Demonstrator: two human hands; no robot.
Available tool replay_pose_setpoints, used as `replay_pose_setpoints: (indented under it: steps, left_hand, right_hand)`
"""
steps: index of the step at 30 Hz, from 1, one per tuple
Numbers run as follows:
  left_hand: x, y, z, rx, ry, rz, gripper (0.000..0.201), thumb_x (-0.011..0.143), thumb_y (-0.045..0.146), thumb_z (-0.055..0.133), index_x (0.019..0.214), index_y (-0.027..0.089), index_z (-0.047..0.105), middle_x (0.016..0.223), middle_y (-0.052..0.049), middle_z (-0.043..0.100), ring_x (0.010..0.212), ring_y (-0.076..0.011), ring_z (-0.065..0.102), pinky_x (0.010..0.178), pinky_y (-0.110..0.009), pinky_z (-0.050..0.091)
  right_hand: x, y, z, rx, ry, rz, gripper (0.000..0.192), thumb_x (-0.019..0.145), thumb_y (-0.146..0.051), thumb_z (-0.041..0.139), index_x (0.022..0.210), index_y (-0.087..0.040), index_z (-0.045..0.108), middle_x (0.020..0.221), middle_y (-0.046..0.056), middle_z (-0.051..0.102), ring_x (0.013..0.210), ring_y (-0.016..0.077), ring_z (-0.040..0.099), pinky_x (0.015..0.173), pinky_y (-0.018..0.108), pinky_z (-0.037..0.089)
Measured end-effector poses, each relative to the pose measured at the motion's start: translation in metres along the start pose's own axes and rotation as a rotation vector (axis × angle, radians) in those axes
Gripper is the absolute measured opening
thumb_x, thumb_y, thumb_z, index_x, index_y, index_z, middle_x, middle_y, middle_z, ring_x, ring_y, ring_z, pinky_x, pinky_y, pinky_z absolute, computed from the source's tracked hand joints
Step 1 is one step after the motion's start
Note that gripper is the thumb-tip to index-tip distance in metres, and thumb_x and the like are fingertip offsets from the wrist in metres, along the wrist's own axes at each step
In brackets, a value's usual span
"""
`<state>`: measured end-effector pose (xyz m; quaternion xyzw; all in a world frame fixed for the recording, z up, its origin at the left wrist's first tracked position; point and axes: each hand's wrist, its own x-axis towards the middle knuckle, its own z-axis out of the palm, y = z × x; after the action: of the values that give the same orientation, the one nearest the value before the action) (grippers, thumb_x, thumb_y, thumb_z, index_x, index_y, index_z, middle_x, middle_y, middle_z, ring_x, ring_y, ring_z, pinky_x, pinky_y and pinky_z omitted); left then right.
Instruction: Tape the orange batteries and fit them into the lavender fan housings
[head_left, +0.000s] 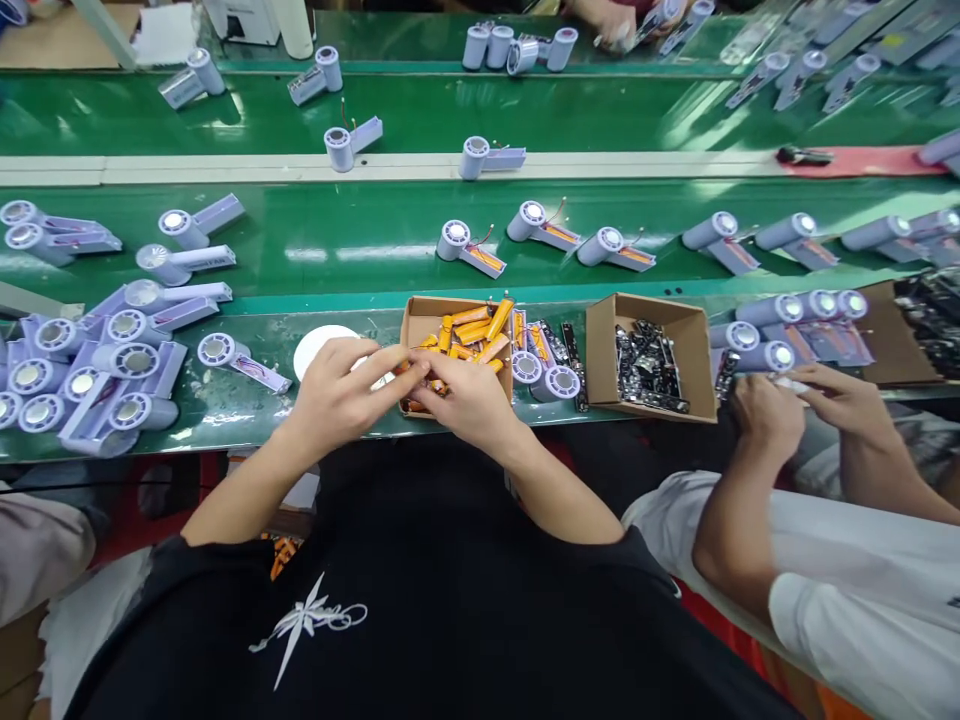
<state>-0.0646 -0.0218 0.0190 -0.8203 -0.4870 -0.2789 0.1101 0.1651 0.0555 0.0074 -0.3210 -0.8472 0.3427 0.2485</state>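
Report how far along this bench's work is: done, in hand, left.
Done: fan housings with orange cells fitted ride the belt. In hand: left hand and right hand meet over the box of orange cells. Left: a pile of housings waits at left.

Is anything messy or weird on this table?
Somewhat messy. The orange batteries are heaped every which way in their cardboard box, some poking over the rim. The left hand and right hand meet at that box. The purple fan housings at left are piled unevenly. Nothing looks broken or spilled.
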Motion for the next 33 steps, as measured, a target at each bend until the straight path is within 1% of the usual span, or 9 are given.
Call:
replay_pose_setpoints:
  steps: [5,8,12,18,20,23,26,29,33]
  left_hand:
    - [0.018,-0.002,-0.005,-0.254,0.033,0.101,0.023,0.113,0.024,0.057,0.112,0.030,0.080,0.095,-0.004,0.081,0.092,-0.0187,0.075,0.082,-0.037,0.059]
    - [0.016,0.009,-0.003,-0.433,0.084,0.107,0.023,0.112,0.019,0.057,0.103,0.027,0.077,0.086,-0.002,0.079,0.084,-0.0158,0.074,0.080,-0.033,0.059]
    - [-0.006,0.008,0.001,-0.554,0.005,-0.069,0.025,0.116,0.025,0.052,0.110,0.025,0.077,0.094,-0.005,0.082,0.089,-0.0162,0.077,0.085,-0.032,0.062]
    - [-0.108,-0.084,-0.044,-0.067,-0.312,-0.475,0.034,0.102,0.051,0.076,0.126,0.027,0.081,0.133,-0.010,0.083,0.130,-0.0328,0.074,0.119,-0.055,0.057]
    - [-0.137,-0.117,-0.059,0.073,-0.449,-0.530,0.034,0.100,0.047,0.073,0.129,0.032,0.081,0.147,-0.007,0.079,0.148,-0.0387,0.063,0.128,-0.068,0.048]
    - [-0.155,-0.156,-0.062,0.090,-0.471,-0.511,0.037,0.104,0.041,0.052,0.122,0.038,0.084,0.140,-0.001,0.082,0.150,-0.0356,0.061,0.128,-0.072,0.047]
    - [-0.146,-0.182,-0.054,0.032,-0.355,-0.487,0.038,0.101,0.042,0.049,0.112,0.049,0.085,0.123,0.009,0.087,0.135,-0.0288,0.072,0.124,-0.062,0.056]
    - [-0.104,-0.201,-0.037,0.052,-0.269,-0.467,0.042,0.097,0.038,0.055,0.119,0.061,0.081,0.132,0.020,0.082,0.142,-0.0249,0.068,0.130,-0.055,0.052]
    - [-0.003,-0.223,0.023,0.105,-0.407,-0.205,0.049,0.095,0.029,0.046,0.121,0.044,0.085,0.136,0.006,0.082,0.144,-0.0266,0.063,0.127,-0.054,0.052]
  right_hand:
    - [-0.009,-0.001,-0.003,0.030,-0.077,-0.066,0.039,0.109,-0.031,0.069,0.147,-0.031,0.075,0.133,0.007,0.086,0.119,0.0289,0.084,0.106,0.041,0.066]
    - [-0.015,0.000,0.001,0.080,-0.204,-0.149,0.032,0.109,-0.024,0.065,0.136,-0.032,0.081,0.122,0.005,0.089,0.112,0.0263,0.085,0.099,0.036,0.067]
    - [-0.032,0.010,0.007,0.298,-0.264,-0.120,0.027,0.104,-0.030,0.079,0.130,-0.028,0.084,0.106,0.004,0.089,0.094,0.0238,0.086,0.093,0.032,0.067]
    - [-0.063,0.044,0.005,0.859,-0.159,0.229,0.045,0.089,-0.043,0.097,0.128,-0.029,0.080,0.100,0.005,0.090,0.096,0.0293,0.089,0.087,0.040,0.074]
    - [-0.065,0.047,0.004,0.997,-0.149,0.300,0.050,0.085,-0.042,0.101,0.127,-0.030,0.078,0.104,0.006,0.090,0.100,0.0316,0.090,0.089,0.046,0.075]
    - [-0.063,0.044,0.003,1.115,-0.135,0.324,0.057,0.080,-0.042,0.104,0.127,-0.030,0.075,0.107,0.006,0.090,0.101,0.0321,0.090,0.088,0.048,0.075]
    - [-0.062,0.046,-0.001,1.157,-0.114,0.303,0.059,0.079,-0.043,0.104,0.127,-0.029,0.074,0.109,0.006,0.090,0.105,0.0318,0.089,0.088,0.045,0.075]
    - [-0.062,0.054,-0.008,1.121,-0.061,0.306,0.058,0.080,-0.044,0.103,0.127,-0.028,0.074,0.109,0.007,0.090,0.105,0.0301,0.089,0.087,0.040,0.074]
    - [-0.045,0.063,-0.022,0.925,0.018,0.237,0.056,0.083,-0.052,0.100,0.129,-0.028,0.078,0.112,0.006,0.089,0.104,0.0258,0.088,0.088,0.037,0.072]
